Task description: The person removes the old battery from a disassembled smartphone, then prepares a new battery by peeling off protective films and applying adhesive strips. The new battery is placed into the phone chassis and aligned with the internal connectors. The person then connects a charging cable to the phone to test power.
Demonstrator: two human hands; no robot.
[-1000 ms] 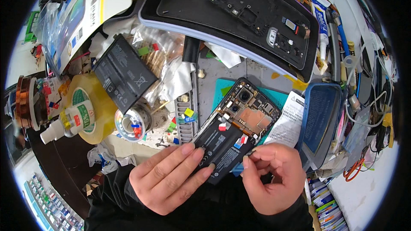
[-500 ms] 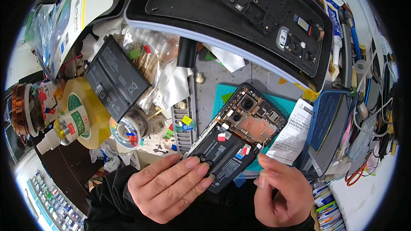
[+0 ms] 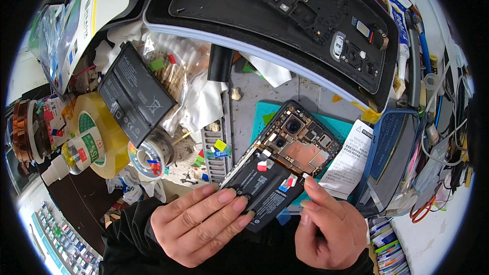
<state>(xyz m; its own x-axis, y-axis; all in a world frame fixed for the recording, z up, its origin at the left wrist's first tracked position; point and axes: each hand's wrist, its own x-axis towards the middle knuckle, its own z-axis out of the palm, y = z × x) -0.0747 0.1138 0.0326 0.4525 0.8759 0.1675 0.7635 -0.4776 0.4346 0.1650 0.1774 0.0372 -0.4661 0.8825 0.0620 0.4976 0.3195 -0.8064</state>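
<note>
A smartphone (image 3: 297,145) with its back off lies tilted in front of me, camera module and copper-coloured plate showing at its upper end. A black battery (image 3: 257,186) fills its lower part, with small red, white and blue tabs on it. My left hand (image 3: 201,224) holds the phone by its lower left side, fingers across the battery and thumb hidden. My right hand (image 3: 331,226) has its index fingertip at the phone's right edge, by a small white spot. Its thumb and other fingers are curled apart from the index; nothing shows between them.
A teal mat (image 3: 265,114) lies under the phone, with a white printed slip (image 3: 351,160) beside it. Beyond stands a dark tray (image 3: 224,5) of phone parts. Another battery (image 3: 136,94), tape rolls (image 3: 102,132) and a solder spool (image 3: 153,155) crowd the left. Cables and tools line the right.
My right hand has moved slightly left and up, its index finger parting from the thumb to reach the phone's edge. My left hand keeps its hold on the phone.
</note>
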